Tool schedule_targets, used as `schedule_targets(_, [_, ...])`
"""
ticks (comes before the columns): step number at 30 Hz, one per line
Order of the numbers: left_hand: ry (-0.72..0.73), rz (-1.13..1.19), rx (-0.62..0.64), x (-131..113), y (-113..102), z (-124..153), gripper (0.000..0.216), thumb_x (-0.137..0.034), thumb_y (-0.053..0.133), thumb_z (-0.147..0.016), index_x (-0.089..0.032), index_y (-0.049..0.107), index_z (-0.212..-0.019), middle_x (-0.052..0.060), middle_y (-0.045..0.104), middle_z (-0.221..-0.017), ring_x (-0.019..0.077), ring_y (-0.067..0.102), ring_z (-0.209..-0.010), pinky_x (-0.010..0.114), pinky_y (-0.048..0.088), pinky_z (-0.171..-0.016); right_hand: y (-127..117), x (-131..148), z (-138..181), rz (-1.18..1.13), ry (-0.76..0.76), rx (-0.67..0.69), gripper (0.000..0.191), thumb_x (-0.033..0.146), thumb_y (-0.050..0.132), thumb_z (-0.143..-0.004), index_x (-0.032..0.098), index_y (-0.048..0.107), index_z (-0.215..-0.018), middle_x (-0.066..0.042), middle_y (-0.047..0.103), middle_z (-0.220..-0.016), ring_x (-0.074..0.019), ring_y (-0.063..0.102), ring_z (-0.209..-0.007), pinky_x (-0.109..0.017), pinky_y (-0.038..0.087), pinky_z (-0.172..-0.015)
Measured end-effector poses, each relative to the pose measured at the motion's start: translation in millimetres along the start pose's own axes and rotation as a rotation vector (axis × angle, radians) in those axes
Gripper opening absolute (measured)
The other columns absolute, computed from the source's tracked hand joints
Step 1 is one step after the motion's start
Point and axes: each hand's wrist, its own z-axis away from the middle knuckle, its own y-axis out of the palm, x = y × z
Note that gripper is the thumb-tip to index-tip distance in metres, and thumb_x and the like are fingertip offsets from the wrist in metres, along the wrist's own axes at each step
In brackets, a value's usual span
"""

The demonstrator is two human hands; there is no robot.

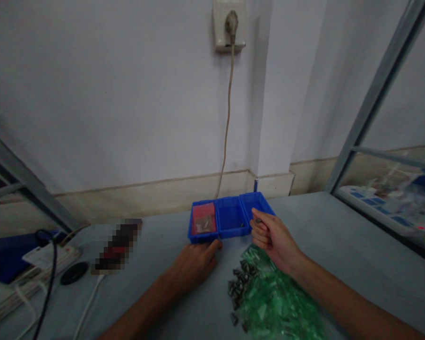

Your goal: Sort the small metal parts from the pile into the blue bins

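Observation:
My right hand [271,236] is closed in a pinch over the right compartment's front corner. Between its thumb and forefinger shows a small dark metal piece [258,220]. My left hand [198,261] lies on the table, its fingers loosely stretched out by the front edge of the blue compartment box [217,234]. It holds nothing that I can see. In the box's left compartment are a red card or packet [204,211] and a clear bag [203,225]; a small dark piece lies in the middle one. Below my right hand, a heap of small dark metal pieces [241,283] adjoins a green plastic bag [279,302].
A blurred-out phone-like object [118,248], a white cable [88,304], a black round disc [74,273] and a power strip [53,264] lie to the left. Behind the table [163,236], a cord [229,104] hangs from the wall socket [221,28]. Metal frame bars [371,89] stand at both sides.

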Motion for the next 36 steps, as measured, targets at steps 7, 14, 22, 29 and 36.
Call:
schedule_targets(7, [-0.01, 0.031, -0.007, 1.8, 1.8, -0.2, 0.032, -0.014, 0.048, -0.097, -0.025, 0.054, -0.126, 0.004, 0.074, -0.103, 0.0231, 0.072, -0.089, 0.032, 0.056, -0.077, -1.0, -2.8, -1.8, 0.002, 0.015, 0.016, 0.053, 0.043, 0.075, -0.086, 0.021, 0.037, -0.057, 0.012, 0.022, -0.048, -0.0041, 0.009, -0.041, -0.022, 0.007, -0.037])
schedule_targets(14, [0.011, 0.027, -0.03, 5.6, 5.4, 1.6, 0.026, -0.018, 0.046, -0.104, -0.026, 0.055, -0.127, 0.005, 0.075, -0.104, 0.0216, 0.072, -0.087, 0.029, 0.053, -0.073, -1.4, -5.9, -3.0, 0.013, 0.027, 0.005, 0.053, 0.044, 0.077, -0.084, 0.021, 0.037, -0.057, 0.012, 0.023, -0.048, -0.0038, 0.009, -0.041, -0.022, 0.007, -0.037])
schedule_targets(22, [0.06, -0.001, -0.067, 6.3, 6.7, 2.5, 0.018, -0.023, 0.045, -0.106, -0.025, 0.057, -0.119, 0.003, 0.073, -0.091, 0.018, 0.069, -0.075, 0.024, 0.048, -0.065, 0.6, -6.1, -1.2, 0.016, 0.031, 0.005, 0.055, 0.044, 0.076, -0.085, 0.021, 0.036, -0.056, 0.012, 0.022, -0.048, -0.0034, 0.01, -0.04, -0.022, 0.008, -0.037])
schedule_targets(29, [0.07, -0.036, -0.111, 6.6, 9.5, -0.1, 0.029, -0.015, 0.046, -0.1, -0.022, 0.056, -0.126, 0.006, 0.073, -0.09, 0.0205, 0.07, -0.078, 0.027, 0.053, -0.07, -0.5, -7.1, -1.9, 0.014, 0.041, 0.017, 0.055, 0.045, 0.077, -0.084, 0.021, 0.037, -0.056, 0.012, 0.023, -0.048, -0.003, 0.009, -0.039, -0.021, 0.008, -0.036])
schedule_targets(36, [0.039, -0.118, -0.085, 0.6, 1.3, 0.5, 0.022, -0.019, 0.044, -0.101, -0.019, 0.057, -0.118, 0.007, 0.072, -0.088, 0.0217, 0.07, -0.075, 0.029, 0.054, -0.067, -1.0, -6.7, -1.2, 0.013, 0.05, 0.025, 0.055, 0.045, 0.078, -0.083, 0.021, 0.037, -0.057, 0.012, 0.024, -0.048, -0.003, 0.009, -0.04, -0.021, 0.008, -0.036])
